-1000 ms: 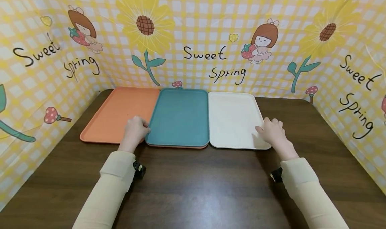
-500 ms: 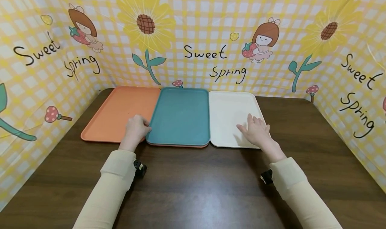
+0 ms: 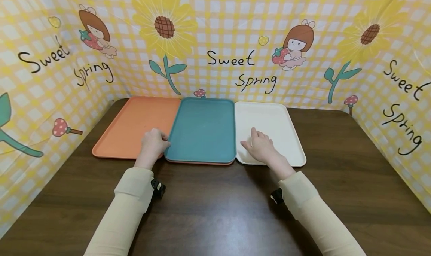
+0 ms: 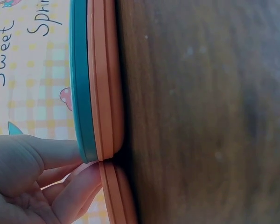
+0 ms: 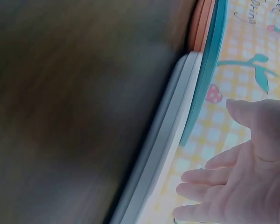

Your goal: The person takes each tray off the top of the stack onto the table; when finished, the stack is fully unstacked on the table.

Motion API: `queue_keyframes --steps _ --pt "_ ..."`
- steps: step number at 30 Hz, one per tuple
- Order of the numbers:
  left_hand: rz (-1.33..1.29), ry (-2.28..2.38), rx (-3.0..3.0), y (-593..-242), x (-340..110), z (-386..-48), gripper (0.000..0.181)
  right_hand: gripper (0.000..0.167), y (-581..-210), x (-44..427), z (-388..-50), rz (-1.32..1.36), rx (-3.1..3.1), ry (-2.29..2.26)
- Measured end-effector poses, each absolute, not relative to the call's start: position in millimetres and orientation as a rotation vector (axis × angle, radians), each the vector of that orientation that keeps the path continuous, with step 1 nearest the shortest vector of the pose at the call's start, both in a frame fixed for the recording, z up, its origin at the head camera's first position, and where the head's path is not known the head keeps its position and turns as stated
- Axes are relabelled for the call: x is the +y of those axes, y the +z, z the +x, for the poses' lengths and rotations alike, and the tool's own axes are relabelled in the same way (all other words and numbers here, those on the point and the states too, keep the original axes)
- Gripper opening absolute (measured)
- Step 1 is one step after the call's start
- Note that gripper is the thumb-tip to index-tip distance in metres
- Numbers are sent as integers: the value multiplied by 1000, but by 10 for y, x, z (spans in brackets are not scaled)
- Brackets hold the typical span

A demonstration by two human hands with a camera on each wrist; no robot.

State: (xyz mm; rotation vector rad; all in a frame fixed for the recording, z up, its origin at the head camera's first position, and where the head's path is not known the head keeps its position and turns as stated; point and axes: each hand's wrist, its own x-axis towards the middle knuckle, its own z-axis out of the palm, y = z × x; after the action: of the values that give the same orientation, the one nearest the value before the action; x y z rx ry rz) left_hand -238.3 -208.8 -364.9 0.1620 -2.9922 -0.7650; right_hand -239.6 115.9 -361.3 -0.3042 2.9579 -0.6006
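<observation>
Three stacks or single trays stand side by side: an orange tray (image 3: 126,132) at the left, a teal tray (image 3: 203,132) in the middle, a white tray (image 3: 286,140) at the right. The teal one lies on another orange tray (image 4: 105,93). My left hand (image 3: 152,143) pinches the teal tray's left edge near its front corner, thumb on the rim and fingers bent beside the left orange tray. Above the white tray, my right hand (image 3: 260,147) is held with fingers spread and holds nothing; its thumb points toward the teal tray.
The trays are on a dark brown wooden table (image 3: 208,207). A yellow checked cloth (image 3: 229,24) with flowers and lettering forms the back and both sides. Black wrist devices (image 3: 158,188) are worn at both sleeves.
My right hand has moved left from the white tray's right edge to above its left part, its fingers opening out. My left hand stays at the teal tray's edge.
</observation>
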Motion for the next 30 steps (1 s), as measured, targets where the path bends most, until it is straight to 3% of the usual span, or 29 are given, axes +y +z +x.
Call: queue_keyframes --steps 7,30 --pt "177 -770 -2994 -3639 -2086 -2376 20 69 -3593 949 -2400 -402 2963 -602" --pt "168 -781 -2988 -3659 -2091 -2384 23 63 -3671 604 -2408 -333 2904 -572"
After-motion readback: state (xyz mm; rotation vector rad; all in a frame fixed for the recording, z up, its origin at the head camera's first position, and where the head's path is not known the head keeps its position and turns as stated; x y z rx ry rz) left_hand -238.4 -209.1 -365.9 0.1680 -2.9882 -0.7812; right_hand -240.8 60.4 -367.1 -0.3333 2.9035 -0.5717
